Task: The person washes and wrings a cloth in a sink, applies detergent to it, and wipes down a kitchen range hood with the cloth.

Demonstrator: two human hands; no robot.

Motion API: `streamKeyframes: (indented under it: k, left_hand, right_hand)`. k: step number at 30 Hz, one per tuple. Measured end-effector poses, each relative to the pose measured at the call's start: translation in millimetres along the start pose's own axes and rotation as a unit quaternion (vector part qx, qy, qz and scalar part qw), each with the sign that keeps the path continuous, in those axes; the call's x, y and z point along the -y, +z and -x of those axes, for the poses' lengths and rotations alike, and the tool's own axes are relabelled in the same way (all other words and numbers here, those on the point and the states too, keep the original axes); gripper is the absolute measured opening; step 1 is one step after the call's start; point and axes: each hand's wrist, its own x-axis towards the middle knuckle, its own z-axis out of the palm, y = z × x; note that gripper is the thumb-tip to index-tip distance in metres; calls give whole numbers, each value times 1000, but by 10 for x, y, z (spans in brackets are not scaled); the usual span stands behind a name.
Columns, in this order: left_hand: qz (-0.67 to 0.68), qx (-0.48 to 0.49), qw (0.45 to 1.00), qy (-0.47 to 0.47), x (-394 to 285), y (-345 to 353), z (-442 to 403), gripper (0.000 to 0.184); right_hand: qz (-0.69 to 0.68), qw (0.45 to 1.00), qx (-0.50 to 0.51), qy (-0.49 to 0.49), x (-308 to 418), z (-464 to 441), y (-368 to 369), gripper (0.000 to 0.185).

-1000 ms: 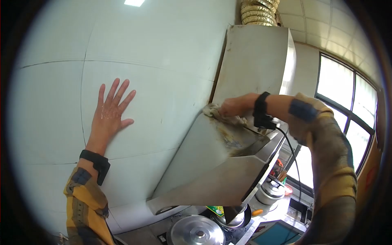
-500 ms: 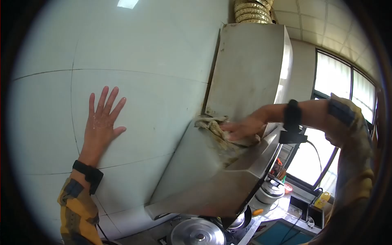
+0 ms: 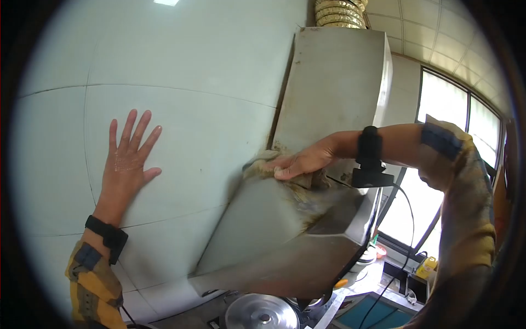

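Observation:
My left hand lies flat against the pale tiled wall, fingers spread and holding nothing. On the sloping top of the metal range hood, my right hand grips a dirty, crumpled cloth. The cloth's left end reaches the hood's edge beside the wall, and the rest is bunched under my fingers. Brown and yellow grime shows on the hood surface below my right hand. The upright hood duct cover rises just behind the cloth.
Below the hood stand a large lidded pot and other cookware on the stove. A dark cable hangs from my right wrist. At the right are a sink, a yellow bottle and a window. Gold ducting tops the cover.
My right hand has moved left over the hood with the cloth, toward the wall, its fingers now closed around it. My left hand stays flat on the wall while the view shifts slightly.

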Motion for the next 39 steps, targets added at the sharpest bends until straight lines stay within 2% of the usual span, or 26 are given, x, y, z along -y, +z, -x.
streamKeyframes:
  k: [2,5,8,9,12,13,16,17,20,23,26,29,32,35,38,39]
  left_hand:
    - [-9,2,1000,0,4,-11,-4,102]
    - [-24,7,1000,2,7,-21,15,94]
    - [-5,-1,1000,3,22,-3,5,98]
    - [6,-4,1000,3,18,-1,9,102]
    - [23,-6,1000,9,20,-4,14,106]
    - [26,-5,1000,11,31,-11,15,106]
    - [27,-14,1000,9,29,-1,22,105]
    - [26,-13,1000,6,24,0,22,105]
    - [23,-8,1000,8,34,19,29,105]
    - [19,-14,1000,11,45,42,19,105]
    - [6,-14,1000,8,42,35,31,107]
    - [3,-17,1000,10,48,73,23,109]
    - [2,-27,1000,11,57,82,41,110]
    - [3,-30,999,11,54,49,45,107]
    - [5,-18,1000,3,70,26,54,101]
    - [6,-17,1000,2,78,30,56,96]
  right_hand:
    - [7,998,19,-64,116,187,108,80]
    - [70,989,-5,-128,139,500,277,66]
    - [-58,992,11,-113,146,879,328,57]
    - [-150,987,-47,-44,166,939,370,38]
    - [-35,999,-26,17,303,896,158,33]
    - [26,998,-41,-32,126,824,98,29]
    - [292,953,-15,82,11,626,78,31]
    - [272,958,-28,93,-40,596,87,35]
    - [248,959,-51,129,-162,504,138,34]
    - [233,952,-175,97,-517,358,152,34]
    - [257,949,-94,155,-636,98,-24,30]
    - [297,935,-190,37,-750,-72,-84,26]
    - [118,964,-240,9,-654,-158,-120,30]
    - [241,941,-225,75,-514,-205,-102,36]
    - [47,971,-212,102,-333,71,33,39]
    - [9,979,-179,93,-273,196,83,39]
